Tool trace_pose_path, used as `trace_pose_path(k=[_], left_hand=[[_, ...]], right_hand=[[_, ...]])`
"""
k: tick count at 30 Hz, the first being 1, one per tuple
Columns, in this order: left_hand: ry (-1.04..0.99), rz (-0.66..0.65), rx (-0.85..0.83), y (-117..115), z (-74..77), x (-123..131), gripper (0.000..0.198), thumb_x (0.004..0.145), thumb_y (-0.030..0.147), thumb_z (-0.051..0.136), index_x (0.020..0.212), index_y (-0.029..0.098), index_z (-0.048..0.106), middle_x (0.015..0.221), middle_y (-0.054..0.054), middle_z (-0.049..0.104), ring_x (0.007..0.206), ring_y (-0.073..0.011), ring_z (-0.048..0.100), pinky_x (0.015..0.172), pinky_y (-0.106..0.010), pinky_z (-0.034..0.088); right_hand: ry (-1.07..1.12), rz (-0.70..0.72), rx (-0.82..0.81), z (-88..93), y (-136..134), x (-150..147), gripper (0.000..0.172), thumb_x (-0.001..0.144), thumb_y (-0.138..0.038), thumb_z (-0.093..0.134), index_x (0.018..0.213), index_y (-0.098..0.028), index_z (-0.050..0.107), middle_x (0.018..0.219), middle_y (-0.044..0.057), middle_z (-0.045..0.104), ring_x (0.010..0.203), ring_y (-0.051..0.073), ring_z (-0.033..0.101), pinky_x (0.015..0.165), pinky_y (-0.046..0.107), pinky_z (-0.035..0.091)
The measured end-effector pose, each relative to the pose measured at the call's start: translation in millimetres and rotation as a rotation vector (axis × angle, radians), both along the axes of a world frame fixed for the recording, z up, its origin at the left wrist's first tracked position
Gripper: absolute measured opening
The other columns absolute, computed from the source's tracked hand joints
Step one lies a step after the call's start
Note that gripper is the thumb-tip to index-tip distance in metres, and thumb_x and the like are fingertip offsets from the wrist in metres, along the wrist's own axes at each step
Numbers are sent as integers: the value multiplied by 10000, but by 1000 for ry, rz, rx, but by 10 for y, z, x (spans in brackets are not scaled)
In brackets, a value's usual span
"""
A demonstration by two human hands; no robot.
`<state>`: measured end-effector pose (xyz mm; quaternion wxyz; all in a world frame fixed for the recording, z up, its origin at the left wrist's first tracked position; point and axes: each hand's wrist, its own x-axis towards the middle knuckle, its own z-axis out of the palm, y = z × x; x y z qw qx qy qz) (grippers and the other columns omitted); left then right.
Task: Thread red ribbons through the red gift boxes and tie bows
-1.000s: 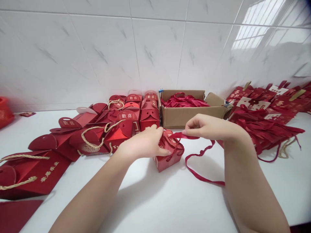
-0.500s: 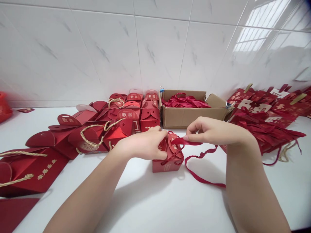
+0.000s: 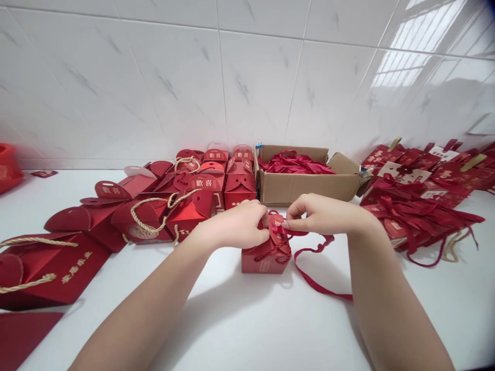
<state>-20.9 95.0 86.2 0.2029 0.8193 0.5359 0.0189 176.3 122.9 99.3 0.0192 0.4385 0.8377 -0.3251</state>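
Looking down from the head camera, both bare forearms reach forward over a white worktop (image 3: 247,324) to a small red box (image 3: 262,258). It stands near the middle, just in front of a cardboard box (image 3: 305,186). The left hand (image 3: 235,228) is curled over the left side of the small red box's top, its grip closed on the rounded flaps there. The right hand (image 3: 323,216) meets it from the other side. Its grip is narrow, with thumb and forefinger pinched on a dark red ribbon (image 3: 315,281) right at the flaps. From that pinch the ribbon loops down to the right of the box, lies on the worktop and runs off under the right forearm. The two hands are nearly touching above the box.

Behind them, the cardboard box stands open against a white tiled wall (image 3: 185,87) and holds a heap of loose red ribbons (image 3: 294,164). Left of it stand rows of folded red boxes (image 3: 216,178) with gold characters. Farther left lie red bags (image 3: 150,219) with twisted gold rope handles, some tipped on their sides. A larger flat red bag (image 3: 65,270) lies at the near left edge. To the right of the cardboard box, a pile of flat red cartons (image 3: 421,203) with ribbons spreads along the wall. A red tub (image 3: 6,167) shows partly at the far left.
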Motion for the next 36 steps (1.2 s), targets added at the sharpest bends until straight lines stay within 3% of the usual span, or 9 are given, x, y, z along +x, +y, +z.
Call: trace_pose_path(k=[6, 9, 12, 14, 18, 22, 28, 33, 36], left_hand=[[-44, 17, 10, -9, 22, 7, 155, 765, 313, 429, 741, 181, 507, 882, -62, 576, 719, -184, 573, 606, -298, 440], [-141, 48, 10, -28, 62, -9, 148, 779, 311, 431, 791, 195, 522, 893, -41, 592, 742, -179, 572, 605, -286, 435], [-267, 86, 98, -64, 112, -27, 150, 800, 321, 431, 813, 206, 526, 935, -20, 581, 758, -161, 557, 619, -275, 438], [-354, 104, 193, -100, 151, -34, 143, 809, 325, 443, 809, 208, 526, 955, -11, 568, 788, -152, 551, 662, -271, 444], [-434, 155, 294, -190, 246, -49, 133, 814, 331, 468, 817, 214, 529, 955, 7, 570, 778, -132, 547, 662, -247, 440], [-338, 186, 160, -250, 307, -93, 190, 831, 395, 442, 834, 224, 524, 843, 7, 602, 679, -137, 550, 542, -233, 405], [81, 136, -100, -187, 207, -112, 350, 738, 558, 488, 787, 212, 468, 792, -37, 615, 598, -182, 561, 442, -265, 343], [112, 142, -131, -112, 182, -151, 368, 726, 547, 484, 872, 213, 433, 836, -48, 624, 632, -189, 580, 460, -270, 358], [106, 157, -154, -118, 216, -197, 367, 757, 524, 456, 942, 210, 408, 843, -50, 627, 622, -183, 571, 461, -265, 348]], right_hand=[[-31, 46, 99, -22, 16, 15, 279, 808, -404, 504, 639, -196, 583, 561, -27, 483, 484, 87, 364, 437, 233, 287], [36, 12, 137, -41, 36, 24, 260, 793, -451, 552, 827, -219, 664, 782, 7, 634, 658, 136, 531, 568, 251, 395], [241, -14, 174, -62, 59, -7, 334, 816, -464, 541, 1016, -214, 635, 1045, 44, 635, 900, 181, 567, 757, 277, 429], [372, 25, 103, -65, 65, -49, 326, 846, -458, 505, 1014, -203, 620, 1030, 44, 627, 893, 173, 559, 771, 284, 424], [576, 56, -83, -39, 46, -115, 286, 822, -454, 557, 876, -178, 609, 832, 18, 595, 715, 124, 505, 652, 258, 399], [750, -6, -129, 6, -3, -93, 246, 783, -413, 638, 805, -175, 583, 741, -4, 556, 664, 103, 489, 627, 241, 402], [1163, -191, 103, 71, -101, -43, 171, 829, -367, 600, 781, -206, 570, 796, 3, 592, 776, 132, 574, 794, 289, 459], [1416, -244, 175, 141, -158, 9, 148, 825, -368, 558, 739, -247, 551, 718, -14, 509, 654, 124, 520, 719, 302, 477], [1418, -304, 238, 183, -173, 77, 184, 867, -412, 444, 808, -296, 574, 740, 2, 499, 664, 140, 515, 715, 329, 480]])
